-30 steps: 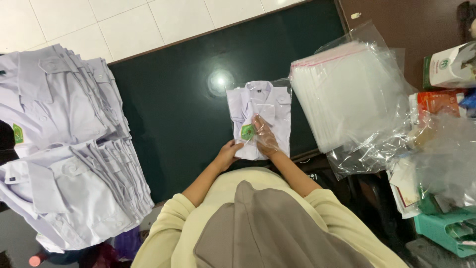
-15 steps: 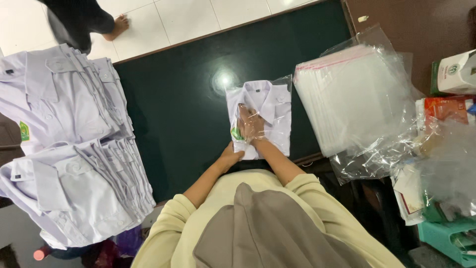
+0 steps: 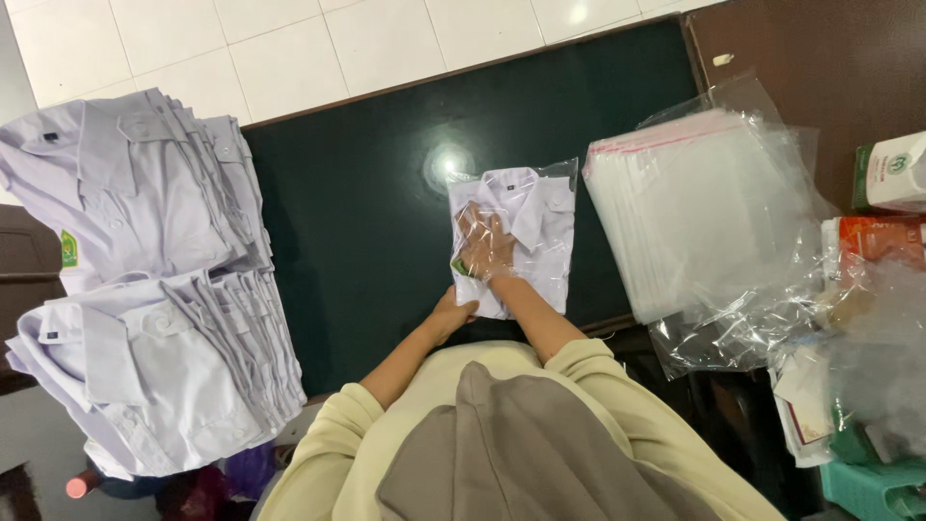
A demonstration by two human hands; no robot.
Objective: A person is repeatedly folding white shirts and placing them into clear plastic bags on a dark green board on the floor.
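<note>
Inside the clear bag (image 3: 555, 183), the right hand (image 3: 485, 246) lies flat and open on the folded shirt (image 3: 526, 227); the left hand (image 3: 451, 314) pinches the bag's mouth, which could tear if tugged.

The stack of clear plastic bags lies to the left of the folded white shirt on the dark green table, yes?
Not quite. The head view shows the stack of clear plastic bags to the right of the folded white shirt on the dark green table.

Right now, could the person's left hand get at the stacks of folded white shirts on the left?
Probably yes: the left hand rests at the bagged white shirt's near edge, and only bare dark green tabletop lies between it and the folded white shirts.
</note>
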